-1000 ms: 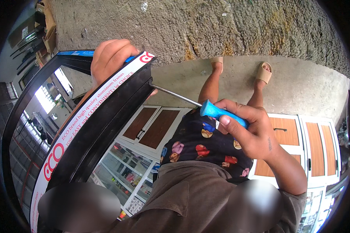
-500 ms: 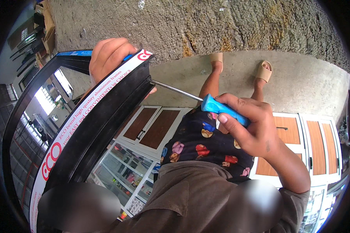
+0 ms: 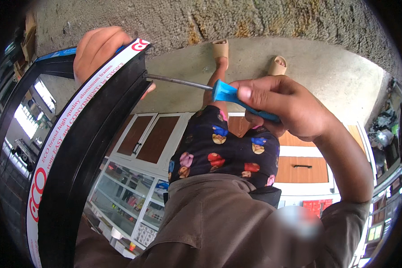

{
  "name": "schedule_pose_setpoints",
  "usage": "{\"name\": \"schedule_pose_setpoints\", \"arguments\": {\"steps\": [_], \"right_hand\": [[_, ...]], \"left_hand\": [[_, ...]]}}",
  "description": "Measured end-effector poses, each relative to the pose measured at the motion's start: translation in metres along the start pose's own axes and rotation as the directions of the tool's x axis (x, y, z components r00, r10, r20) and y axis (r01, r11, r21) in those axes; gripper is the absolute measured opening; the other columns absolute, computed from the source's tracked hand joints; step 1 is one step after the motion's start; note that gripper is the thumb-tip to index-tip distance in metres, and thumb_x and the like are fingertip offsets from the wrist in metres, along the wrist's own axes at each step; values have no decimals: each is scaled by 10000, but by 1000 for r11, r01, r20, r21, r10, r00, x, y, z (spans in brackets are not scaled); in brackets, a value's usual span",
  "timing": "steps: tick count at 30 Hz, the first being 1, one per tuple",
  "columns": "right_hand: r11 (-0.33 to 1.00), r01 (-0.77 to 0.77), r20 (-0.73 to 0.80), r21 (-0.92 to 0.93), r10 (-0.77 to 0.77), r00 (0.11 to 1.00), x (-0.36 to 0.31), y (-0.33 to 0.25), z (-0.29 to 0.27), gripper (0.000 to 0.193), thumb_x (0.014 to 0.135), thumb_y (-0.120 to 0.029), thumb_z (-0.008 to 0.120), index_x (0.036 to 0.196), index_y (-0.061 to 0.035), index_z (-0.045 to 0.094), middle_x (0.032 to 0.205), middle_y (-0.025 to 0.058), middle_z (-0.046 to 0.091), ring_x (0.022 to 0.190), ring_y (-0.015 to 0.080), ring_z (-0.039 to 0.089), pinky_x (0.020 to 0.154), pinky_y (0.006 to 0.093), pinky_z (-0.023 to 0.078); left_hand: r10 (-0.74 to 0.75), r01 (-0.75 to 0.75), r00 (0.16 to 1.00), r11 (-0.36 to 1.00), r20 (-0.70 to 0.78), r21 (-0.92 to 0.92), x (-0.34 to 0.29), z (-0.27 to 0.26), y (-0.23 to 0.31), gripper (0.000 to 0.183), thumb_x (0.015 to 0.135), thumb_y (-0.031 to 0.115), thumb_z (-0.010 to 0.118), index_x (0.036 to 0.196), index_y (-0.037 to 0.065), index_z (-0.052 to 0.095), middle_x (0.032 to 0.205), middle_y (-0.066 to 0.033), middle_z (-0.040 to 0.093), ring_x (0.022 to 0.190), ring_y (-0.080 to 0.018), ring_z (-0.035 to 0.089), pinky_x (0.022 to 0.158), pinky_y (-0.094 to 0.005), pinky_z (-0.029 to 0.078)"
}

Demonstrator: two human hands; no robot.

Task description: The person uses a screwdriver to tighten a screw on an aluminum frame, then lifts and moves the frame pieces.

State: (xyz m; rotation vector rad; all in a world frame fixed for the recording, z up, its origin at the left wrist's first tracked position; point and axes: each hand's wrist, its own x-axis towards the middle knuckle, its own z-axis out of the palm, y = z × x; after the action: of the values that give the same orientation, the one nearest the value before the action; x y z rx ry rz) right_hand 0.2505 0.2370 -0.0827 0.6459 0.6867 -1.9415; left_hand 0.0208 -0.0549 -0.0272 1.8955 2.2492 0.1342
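A black aluminium frame (image 3: pixel 103 111) with glass in it stretches along the left side, with a white printed strip on its edge. My left hand (image 3: pixel 98 51) is wrapped round its upper corner; a fingertip shows below the corner. In my right hand (image 3: pixel 295 105) is a screwdriver (image 3: pixel 228 93), gripped by its blue handle with the thumb along the top. The steel shaft points left, and its tip meets the frame's end near that corner. The tip itself and any screw there are hidden.
Beyond the frame lies a grey-brown carpet (image 3: pixel 272 22) with rusty stains. My sandalled feet stand on the concrete floor (image 3: pixel 321 67). White cabinets with brown panels (image 3: pixel 301 169) and a glass display case (image 3: pixel 123 190) appear lower down. Assorted items lie at the far right.
My right hand has turned round the screwdriver's handle, bringing the thumb from below to the top. The view has shifted, so the frame and left hand appear farther left. The shaft still meets the corner.
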Motion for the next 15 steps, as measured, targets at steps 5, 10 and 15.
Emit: {"name": "schedule_pose_setpoints", "arguments": {"steps": [5,10,15], "right_hand": [[678,484,58,-553,-549,834,-8,0,7,601,828,-26,868,1385,-9,643,1143,113,683,888,221,721,781,321,576],[-189,384,347,-904,-849,399,9,34,5,465,823,-19,839,1263,0,689,1077,146,708,847,279,709,716,349,585],[894,295,-31,-336,-324,946,7,15,22,357,1089,-253,714,1324,15,708,1027,30,755,874,58,642,742,250,527]], "left_hand": [[-39,38,999,999,12,25,-8,-8,0,869,483,383,1012,1201,37,667,1213,-176,639,1182,-409,639,1028,-524,519],[-13,12,1000,999,-28,-47,-6,-5,1,885,469,322,1012,1224,36,649,1229,-174,640,1183,-404,644,1029,-524,525],[6,-7,1000,999,2,34,-4,-6,1,905,439,302,1014,1227,45,651,1226,-172,638,1180,-402,648,1030,-517,528]]}}
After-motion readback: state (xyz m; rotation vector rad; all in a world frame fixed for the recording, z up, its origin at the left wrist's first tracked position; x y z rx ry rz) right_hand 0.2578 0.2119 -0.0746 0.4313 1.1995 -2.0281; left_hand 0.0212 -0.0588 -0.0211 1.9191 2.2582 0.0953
